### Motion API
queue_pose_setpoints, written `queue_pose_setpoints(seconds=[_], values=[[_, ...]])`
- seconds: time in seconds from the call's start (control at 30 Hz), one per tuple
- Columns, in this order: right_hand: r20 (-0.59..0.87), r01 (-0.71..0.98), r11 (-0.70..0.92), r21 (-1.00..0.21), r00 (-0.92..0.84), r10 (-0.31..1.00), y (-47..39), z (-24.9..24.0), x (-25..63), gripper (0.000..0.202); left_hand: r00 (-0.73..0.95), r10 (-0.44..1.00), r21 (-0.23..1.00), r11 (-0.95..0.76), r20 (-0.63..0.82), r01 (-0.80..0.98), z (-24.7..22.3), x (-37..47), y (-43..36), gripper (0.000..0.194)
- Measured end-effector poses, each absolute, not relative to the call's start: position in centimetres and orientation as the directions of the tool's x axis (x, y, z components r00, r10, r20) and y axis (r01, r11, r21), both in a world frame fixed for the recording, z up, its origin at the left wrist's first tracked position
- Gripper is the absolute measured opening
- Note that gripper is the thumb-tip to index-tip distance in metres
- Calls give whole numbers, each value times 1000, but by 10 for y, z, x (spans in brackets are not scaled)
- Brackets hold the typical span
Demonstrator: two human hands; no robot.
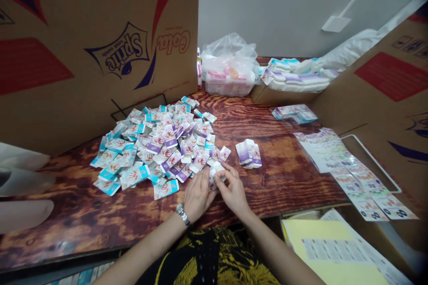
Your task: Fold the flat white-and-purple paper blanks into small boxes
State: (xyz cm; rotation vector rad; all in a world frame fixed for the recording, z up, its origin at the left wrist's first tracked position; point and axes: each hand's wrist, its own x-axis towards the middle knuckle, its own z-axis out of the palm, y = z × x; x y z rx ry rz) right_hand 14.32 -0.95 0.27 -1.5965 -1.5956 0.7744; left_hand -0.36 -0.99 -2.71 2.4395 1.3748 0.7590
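Near the table's front edge, my left hand (198,195), with a metal watch on its wrist, is closed against the left side of a small white and purple box (213,178). My right hand (231,185) pinches the same box at its upper right, where white flaps show. The fingers cover much of the box. Just beyond and to the left lies a large heap of small boxes (167,138), some purple and white, others blue and white. A few purple and white boxes (249,153) lie together to the right of my hands.
Large cartons stand at left (100,53) and right (377,98). At the back are a bagged plastic tub (229,75) and an open carton (284,96) of packets. Printed sheets (354,173) lie on the wooden table (284,187); yellow papers (327,249) sit below its edge.
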Motion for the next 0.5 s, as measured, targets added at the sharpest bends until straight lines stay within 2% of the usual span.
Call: queue_pose_setpoints(seconds=[0.13, 0.2, 0.33, 0.4, 0.5], values=[[89, 541, 77, -837, -4, 996, -11, 9, 142, 16, 407, 844, 457, -533, 349, 712, -29, -5, -10, 58], [118, 542, 124, -831, -45, 992, -12, 14, 144, 14, 383, 857, 505, -514, 345, 694, -27, -6, -10, 54], [317, 619, 303, -724, -92, 944, -14, 20, 152, 24, 286, 930, 663, -365, 229, 653, -14, -7, -9, 62], [374, 645, 374, -666, -145, 916, -15, 20, 155, 23, 271, 938, 704, -342, 217, 623, -5, -8, -9, 64], [302, 590, 362, -722, -202, 932, -17, 21, 157, 21, 311, 919, 717, -386, 243, 581, 2, -8, -8, 54]])
